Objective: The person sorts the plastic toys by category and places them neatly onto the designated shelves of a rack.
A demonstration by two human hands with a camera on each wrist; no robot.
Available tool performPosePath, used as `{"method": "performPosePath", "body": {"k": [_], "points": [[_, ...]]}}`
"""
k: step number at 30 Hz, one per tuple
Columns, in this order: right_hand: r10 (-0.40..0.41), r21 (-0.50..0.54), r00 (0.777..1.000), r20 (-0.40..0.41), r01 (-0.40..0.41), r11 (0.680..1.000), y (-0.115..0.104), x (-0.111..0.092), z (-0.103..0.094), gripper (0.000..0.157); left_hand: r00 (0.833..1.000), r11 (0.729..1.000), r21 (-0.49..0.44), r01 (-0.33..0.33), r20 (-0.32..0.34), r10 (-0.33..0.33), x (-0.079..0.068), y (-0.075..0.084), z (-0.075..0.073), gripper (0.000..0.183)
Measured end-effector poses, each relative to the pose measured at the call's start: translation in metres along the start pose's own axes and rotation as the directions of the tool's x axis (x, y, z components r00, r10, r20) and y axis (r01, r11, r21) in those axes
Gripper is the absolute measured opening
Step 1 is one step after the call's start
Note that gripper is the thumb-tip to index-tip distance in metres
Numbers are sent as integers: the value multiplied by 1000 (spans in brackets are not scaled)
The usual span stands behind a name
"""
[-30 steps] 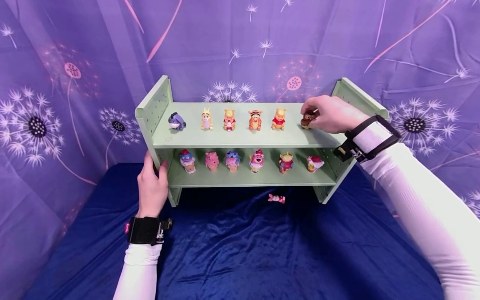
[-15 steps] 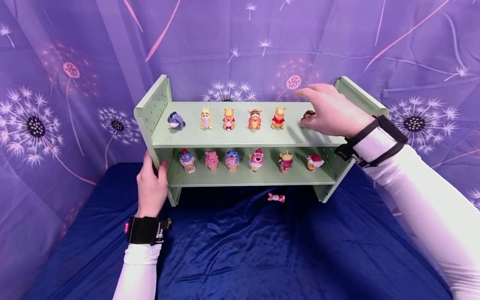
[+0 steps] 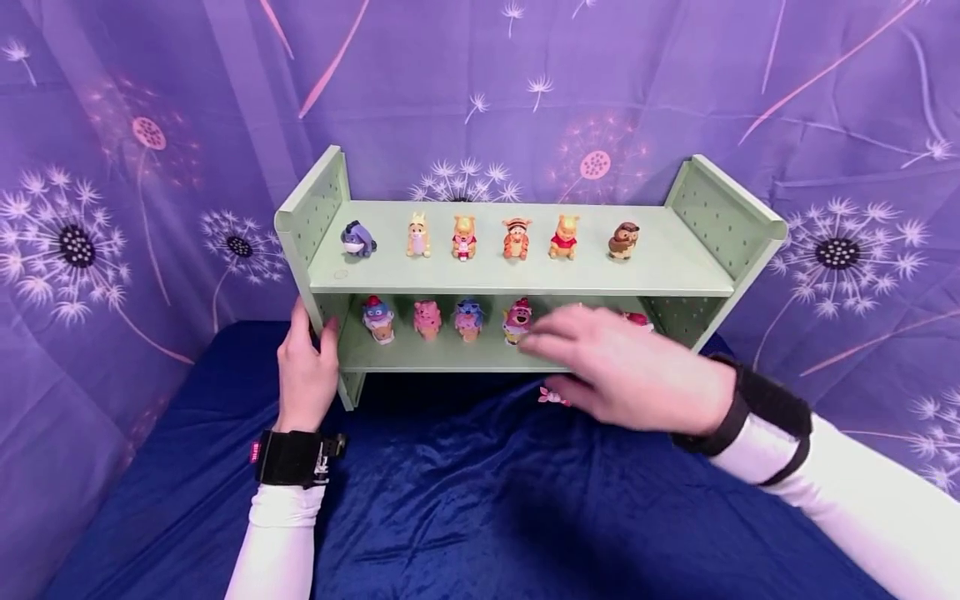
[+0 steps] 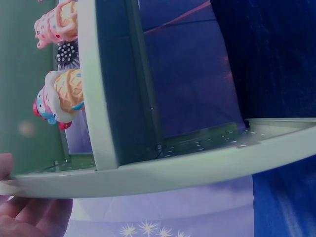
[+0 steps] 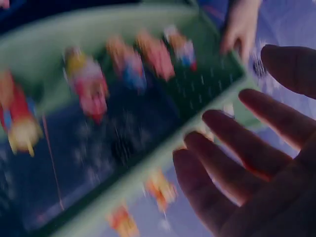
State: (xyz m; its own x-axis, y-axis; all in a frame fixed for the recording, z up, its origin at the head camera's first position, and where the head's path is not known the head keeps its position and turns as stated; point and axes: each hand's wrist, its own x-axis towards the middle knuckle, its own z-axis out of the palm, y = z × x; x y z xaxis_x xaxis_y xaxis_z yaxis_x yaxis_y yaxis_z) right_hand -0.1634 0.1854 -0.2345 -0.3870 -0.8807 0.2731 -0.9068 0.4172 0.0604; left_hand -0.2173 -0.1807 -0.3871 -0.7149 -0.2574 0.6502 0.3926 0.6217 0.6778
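Note:
My left hand (image 3: 307,373) grips the left side panel of a pale green two-tier shelf (image 3: 480,279), fingers outside and thumb inside; the left wrist view shows the fingers (image 4: 37,215) around the panel's edge. In front of the lower tier hovers my right hand (image 3: 637,367), fingers spread and holding nothing, blurred in the right wrist view. It hides part of the lower row. A brown owl figurine (image 3: 623,241) stands at the right end of the upper tier. Below the shelf a small pink piglet figurine (image 3: 552,395) lies on the cloth, partly covered by the right hand.
Along the upper tier stand a purple donkey figurine (image 3: 358,239), a yellow rabbit figurine (image 3: 418,236), a tiger figurine (image 3: 516,239) and two yellow bears. Several ice-cream-like figurines, one a pink pig (image 3: 427,320), line the lower tier. Dark blue cloth (image 3: 450,492) covers the table; a purple curtain hangs behind.
My right hand has let go of the owl figurine and come down and toward the front, before the lower tier. The owl stays on the upper tier. My left hand keeps its grip.

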Motion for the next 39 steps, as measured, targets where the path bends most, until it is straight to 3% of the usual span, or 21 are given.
{"method": "performPosePath", "body": {"k": [7, 15, 24, 27, 32, 34, 36, 39], "points": [[53, 86, 975, 216, -73, 994, -8, -36, 72, 35, 1000, 1000, -10, -16, 7, 16, 0, 0, 3, 49], [136, 74, 966, 221, -156, 985, 13, -64, 139, 33, 1000, 1000, -12, -11, -4, 11, -3, -3, 3, 48], [246, 0, 955, 167, -250, 968, 29, -70, 179, 42, 1000, 1000, -17, -3, -1, 3, -2, -3, 1, 49], [305, 4, 932, 196, -312, 950, 31, -68, 187, 46, 1000, 1000, -13, -3, -3, 3, -2, -3, 0, 49], [436, -9, 853, 287, -452, 892, 33, -63, 197, 50, 1000, 1000, -11, -7, 0, 7, -2, -3, 1, 49], [461, -30, 836, 298, -475, 880, 34, -61, 200, 48, 1000, 1000, -15, -9, 0, 9, -2, -3, 1, 49], [453, -56, 847, 278, -456, 888, 37, -60, 203, 44, 1000, 1000, -16, -10, -1, 10, -2, -2, 1, 48], [400, -80, 894, 202, -392, 917, 40, -60, 208, 37, 1000, 1000, -15, -13, 1, 13, -1, -1, 0, 48]]}}
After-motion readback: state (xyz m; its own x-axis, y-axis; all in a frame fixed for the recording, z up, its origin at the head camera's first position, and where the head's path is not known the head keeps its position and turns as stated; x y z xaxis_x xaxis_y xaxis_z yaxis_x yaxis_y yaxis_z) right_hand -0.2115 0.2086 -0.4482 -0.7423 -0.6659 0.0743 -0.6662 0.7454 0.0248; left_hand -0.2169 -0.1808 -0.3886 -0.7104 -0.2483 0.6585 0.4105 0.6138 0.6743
